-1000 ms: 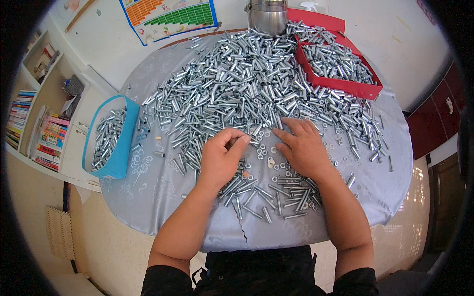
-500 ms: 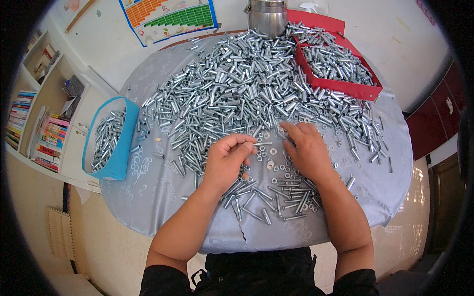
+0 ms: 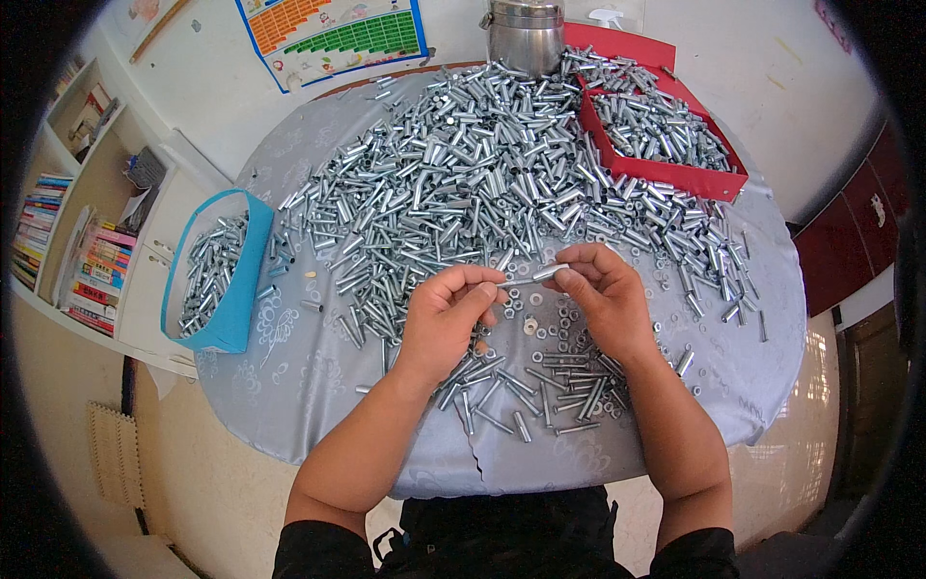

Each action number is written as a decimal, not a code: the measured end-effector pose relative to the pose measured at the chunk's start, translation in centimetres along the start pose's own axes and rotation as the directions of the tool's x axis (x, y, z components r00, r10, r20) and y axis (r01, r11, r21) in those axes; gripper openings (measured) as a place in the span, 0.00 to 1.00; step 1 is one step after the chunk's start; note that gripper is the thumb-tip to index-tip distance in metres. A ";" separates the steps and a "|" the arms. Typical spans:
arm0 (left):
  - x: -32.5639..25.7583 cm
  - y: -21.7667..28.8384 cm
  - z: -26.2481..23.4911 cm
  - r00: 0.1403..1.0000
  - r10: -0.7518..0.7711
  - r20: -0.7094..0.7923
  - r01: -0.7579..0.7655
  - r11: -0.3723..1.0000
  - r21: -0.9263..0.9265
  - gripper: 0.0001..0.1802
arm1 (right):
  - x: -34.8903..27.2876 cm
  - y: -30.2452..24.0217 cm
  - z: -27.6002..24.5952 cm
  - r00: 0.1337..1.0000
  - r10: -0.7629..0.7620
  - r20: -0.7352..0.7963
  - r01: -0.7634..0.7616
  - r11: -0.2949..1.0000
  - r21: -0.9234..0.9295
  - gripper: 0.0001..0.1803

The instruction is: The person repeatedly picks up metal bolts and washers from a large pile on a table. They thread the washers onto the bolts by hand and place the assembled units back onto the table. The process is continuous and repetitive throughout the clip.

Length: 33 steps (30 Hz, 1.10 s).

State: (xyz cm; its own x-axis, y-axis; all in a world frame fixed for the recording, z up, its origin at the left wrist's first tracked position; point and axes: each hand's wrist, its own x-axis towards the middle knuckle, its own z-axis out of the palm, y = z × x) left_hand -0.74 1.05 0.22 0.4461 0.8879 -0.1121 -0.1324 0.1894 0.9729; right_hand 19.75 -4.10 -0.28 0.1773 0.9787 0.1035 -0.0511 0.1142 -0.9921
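Note:
My left hand (image 3: 446,314) pinches a thin silver bolt (image 3: 516,282) between thumb and forefinger, its shank pointing right. Between the thumb and fingers of my right hand (image 3: 608,301) is a short metal sleeve (image 3: 551,272). Bolt and sleeve are almost in line; whether the tip is inside the sleeve I cannot tell. Below and between the hands lie loose washers (image 3: 535,299) and nuts (image 3: 562,333). A group of loose bolts (image 3: 569,376) rests nearer to me. Just beyond my hands spreads a large heap of metal sleeves and bolts (image 3: 463,164).
A blue box (image 3: 253,265) with metal parts stands at the left of the cloth-covered round table (image 3: 318,415). At the back right is a red box (image 3: 666,174) full of parts, beside a steel pot (image 3: 524,39). Bookshelves (image 3: 68,203) stand beyond the left side.
My right hand has come up from the loose parts on the table and now holds a metal sleeve at the bolt's end. My left hand has stayed in place with the bolt.

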 end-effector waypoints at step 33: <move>-0.1 -0.1 0.4 0.996 0.029 -0.090 -0.024 0.998 0.059 0.13 | 0.7 0.6 -0.2 0.882 -0.322 0.343 0.458 0.423 -0.782 0.07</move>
State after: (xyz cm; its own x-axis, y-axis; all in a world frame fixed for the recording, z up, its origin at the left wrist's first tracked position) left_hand -0.41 0.76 0.27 0.3608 0.9271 -0.1012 -0.0905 0.1428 0.9856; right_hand 20.07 -3.43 -0.87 -0.1643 0.8855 0.4347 0.8280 0.3633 -0.4271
